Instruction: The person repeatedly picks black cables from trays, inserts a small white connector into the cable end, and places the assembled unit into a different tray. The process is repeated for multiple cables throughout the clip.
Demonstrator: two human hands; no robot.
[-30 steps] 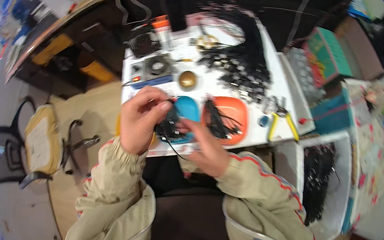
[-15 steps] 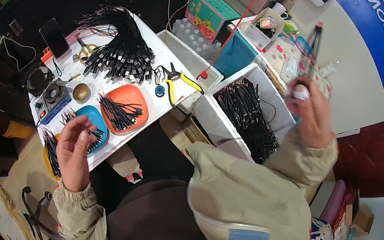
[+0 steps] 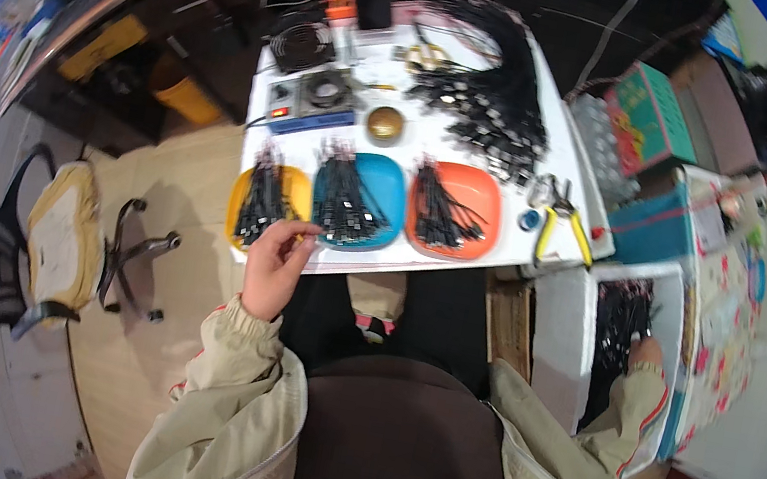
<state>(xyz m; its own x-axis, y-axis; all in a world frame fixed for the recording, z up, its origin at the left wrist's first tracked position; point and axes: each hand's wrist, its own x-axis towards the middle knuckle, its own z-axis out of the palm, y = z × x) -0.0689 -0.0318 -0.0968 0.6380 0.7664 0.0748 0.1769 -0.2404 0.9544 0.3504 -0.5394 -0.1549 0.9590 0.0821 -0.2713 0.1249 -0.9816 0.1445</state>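
Observation:
My left hand (image 3: 275, 267) hovers at the front edge of the white table, by the yellow tray (image 3: 236, 205) and the blue tray (image 3: 396, 191). Its fingers are bent and apart, seemingly with nothing in them. Short black cables (image 3: 348, 208) lie in the blue tray, and similar bundles fill the yellow tray and the orange tray (image 3: 488, 191). On the right, my right hand (image 3: 647, 353) reaches into a white foam box (image 3: 565, 321) of black cables (image 3: 622, 315). Its fingers are hidden in there, so their grip does not show.
A large bundle of black cables (image 3: 500, 87) spreads over the table's back. Yellow-handled pliers (image 3: 565, 224) lie near its right edge. Behind the trays stand a small round bowl (image 3: 384, 124) and a blue-fronted device (image 3: 313, 116). An office chair (image 3: 64, 237) stands at left.
My view has turned leftward. My right hand has come down into the foam box from above it, where it held dark, blurred strands. My left hand stays near the trays.

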